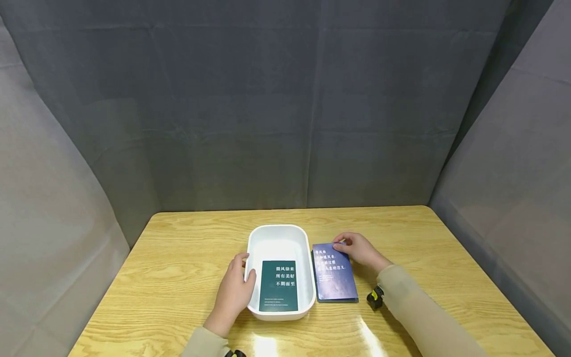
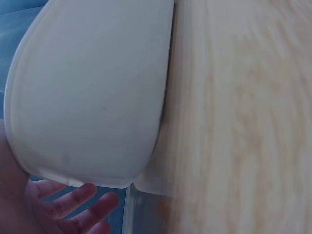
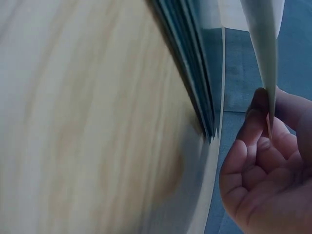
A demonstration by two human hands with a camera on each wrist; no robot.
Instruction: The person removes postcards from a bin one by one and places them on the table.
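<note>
backdrop: grey cloth point(image 1: 276, 99) hangs behind, creased, with a seam down the middle
sides: more grey cloth panels point(image 1: 513, 173) close in left and right
furniture: light wooden table point(image 1: 187, 248), rounded corners, grain running across
light: bright glare on the table's near edge

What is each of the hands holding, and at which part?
Right hand pinches the top blue card of the stack at its far corner. Left hand rests on the white tub's left rim, gripping nothing.

light wooden table point(image 1: 178, 258) with visible grain, enclosed by grey fabric backdrop point(image 1: 285, 99) behind and on both sides; small black-and-yellow object point(image 1: 375, 297) lay near the right edge.
</note>
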